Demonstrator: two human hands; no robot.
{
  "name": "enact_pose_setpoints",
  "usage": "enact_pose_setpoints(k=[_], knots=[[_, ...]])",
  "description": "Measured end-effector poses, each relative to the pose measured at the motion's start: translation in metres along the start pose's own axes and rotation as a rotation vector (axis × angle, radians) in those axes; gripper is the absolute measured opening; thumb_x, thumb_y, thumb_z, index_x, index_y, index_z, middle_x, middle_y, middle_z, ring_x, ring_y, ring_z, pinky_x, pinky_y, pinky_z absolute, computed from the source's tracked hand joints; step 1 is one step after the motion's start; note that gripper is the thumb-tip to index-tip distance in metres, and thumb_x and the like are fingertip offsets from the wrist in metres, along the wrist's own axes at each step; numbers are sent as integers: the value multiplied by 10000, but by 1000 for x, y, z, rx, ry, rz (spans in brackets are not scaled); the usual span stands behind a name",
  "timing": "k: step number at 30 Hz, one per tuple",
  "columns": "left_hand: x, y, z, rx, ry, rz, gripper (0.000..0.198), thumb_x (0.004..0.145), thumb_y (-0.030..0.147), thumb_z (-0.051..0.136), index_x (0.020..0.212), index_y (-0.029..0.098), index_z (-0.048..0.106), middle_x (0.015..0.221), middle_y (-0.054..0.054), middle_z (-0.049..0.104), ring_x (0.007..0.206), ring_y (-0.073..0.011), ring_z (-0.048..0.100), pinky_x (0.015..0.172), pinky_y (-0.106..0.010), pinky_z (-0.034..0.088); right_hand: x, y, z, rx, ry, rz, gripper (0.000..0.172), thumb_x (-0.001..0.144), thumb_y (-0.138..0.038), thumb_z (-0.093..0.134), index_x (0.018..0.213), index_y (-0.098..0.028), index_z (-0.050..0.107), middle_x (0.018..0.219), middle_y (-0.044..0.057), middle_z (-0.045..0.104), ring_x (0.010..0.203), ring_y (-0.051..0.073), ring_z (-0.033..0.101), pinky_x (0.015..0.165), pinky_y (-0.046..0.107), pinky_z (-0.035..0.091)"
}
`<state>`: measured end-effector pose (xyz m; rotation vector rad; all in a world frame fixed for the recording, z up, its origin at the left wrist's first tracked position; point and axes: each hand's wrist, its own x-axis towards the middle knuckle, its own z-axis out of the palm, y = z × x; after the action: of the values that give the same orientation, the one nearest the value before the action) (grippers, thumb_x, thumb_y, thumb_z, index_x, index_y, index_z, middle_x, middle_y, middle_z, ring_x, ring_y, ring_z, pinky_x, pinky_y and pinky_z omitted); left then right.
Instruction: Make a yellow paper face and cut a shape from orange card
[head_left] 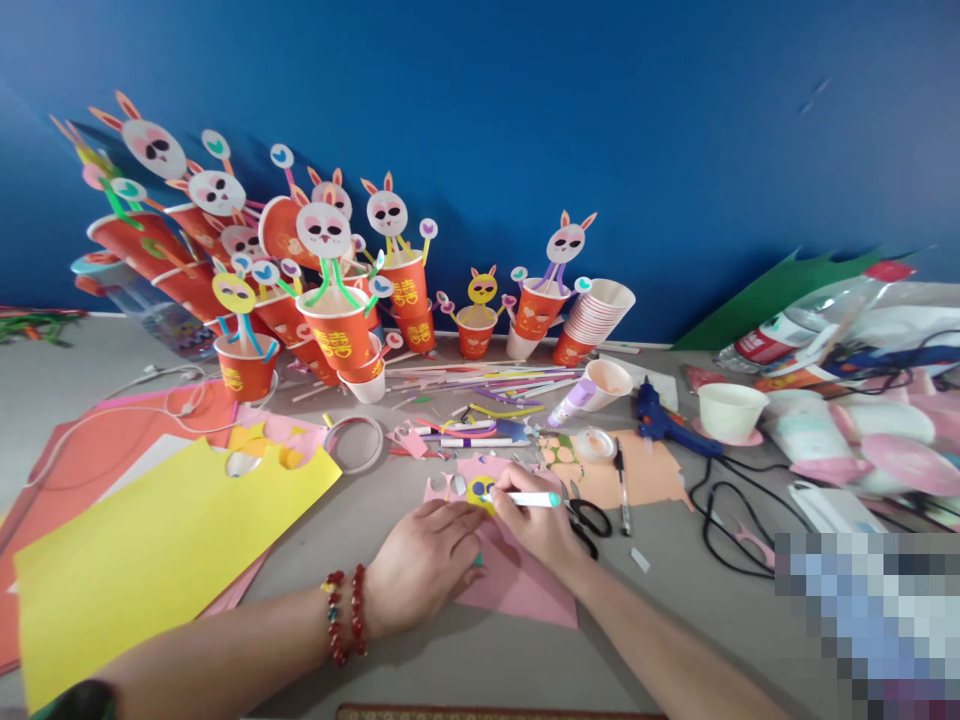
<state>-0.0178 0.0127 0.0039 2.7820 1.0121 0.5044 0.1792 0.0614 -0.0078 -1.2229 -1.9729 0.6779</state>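
Observation:
My right hand (529, 520) grips a white marker (531, 499) with a teal end. The marker's tip is at a small yellow paper disc (480, 493) that carries dark eye patches. My left hand (431, 560) lies palm down beside the disc, its fingertips at the disc's lower edge. By the left thumb a small teal piece (478, 559) shows in part; I cannot tell whether it is held. Beneath both hands is a sheet of pink paper (529, 590) with round holes cut in its upper part. Black-handled scissors (591, 518) lie just right of my right hand, partly hidden by it.
Red paper cups (337, 335) with rabbit faces stand at the back left. A cup stack (596, 320) leans near the wall. At right are a blue glue gun (664, 425), its black cable and a pen (622, 490). Yellow paper (172, 560) and a tape roll (355, 445) lie left.

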Motion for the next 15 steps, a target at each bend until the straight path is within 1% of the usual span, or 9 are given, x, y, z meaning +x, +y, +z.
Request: enact_pose_setpoints(k=[6, 12, 15], knots=[[-1, 0, 0, -7, -9, -2, 164, 946, 303, 559, 1009, 163, 618, 1293, -100, 641, 1229, -249, 563, 993, -410, 467, -1, 1, 0, 7, 45, -7, 243, 882, -219, 499, 649, -227, 433, 553, -40, 494, 523, 135, 470, 547, 253, 347], [0, 0, 0, -2, -14, -1, 171, 943, 301, 566, 1015, 155, 619, 1286, -99, 644, 1222, -248, 568, 998, -408, 466, -1, 1, 1, 4, 7, 4, 235, 881, -219, 494, 656, -228, 427, 569, -38, 492, 519, 133, 456, 534, 248, 344], [-1, -1, 2, 7, -18, -3, 184, 949, 313, 559, 1027, 157, 617, 1305, -91, 634, 1224, -252, 566, 1002, -412, 463, -1, 1, 0, 8, 26, -2, 243, 882, -216, 493, 649, -226, 426, 563, -38, 486, 522, 132, 455, 539, 248, 342]])
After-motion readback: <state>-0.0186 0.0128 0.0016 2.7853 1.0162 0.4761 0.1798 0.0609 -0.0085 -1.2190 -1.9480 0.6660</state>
